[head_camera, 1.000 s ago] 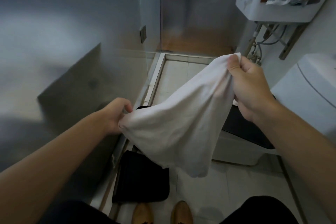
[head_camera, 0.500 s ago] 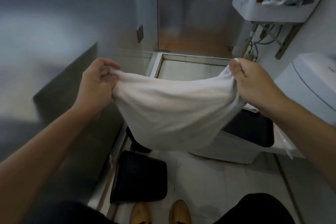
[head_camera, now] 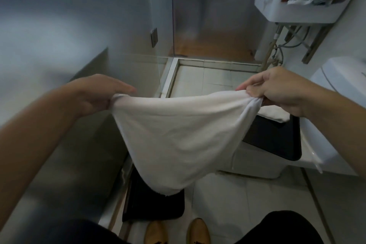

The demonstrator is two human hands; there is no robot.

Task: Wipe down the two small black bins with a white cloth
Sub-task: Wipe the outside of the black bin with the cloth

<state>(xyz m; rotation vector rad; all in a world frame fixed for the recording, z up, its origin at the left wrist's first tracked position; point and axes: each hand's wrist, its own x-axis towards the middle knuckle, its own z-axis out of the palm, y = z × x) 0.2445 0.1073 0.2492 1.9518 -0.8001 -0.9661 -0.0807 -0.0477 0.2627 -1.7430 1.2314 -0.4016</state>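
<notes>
Head view: cloth hiding bin.

The white cloth looks soft and matt, finely napped like towelling. The black bin on the floor has a dull plastic look. Floor tiles are smooth with faint sheen; the wall-hung basin is glossy white, the partition frosted.

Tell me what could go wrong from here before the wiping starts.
The white cloth, stretched between the left hand and right hand, hangs over the black bin and hides most of it, so the first reach down may be misjudged. Its low edge might also drag on the floor tiles and pick up dirt.
</notes>
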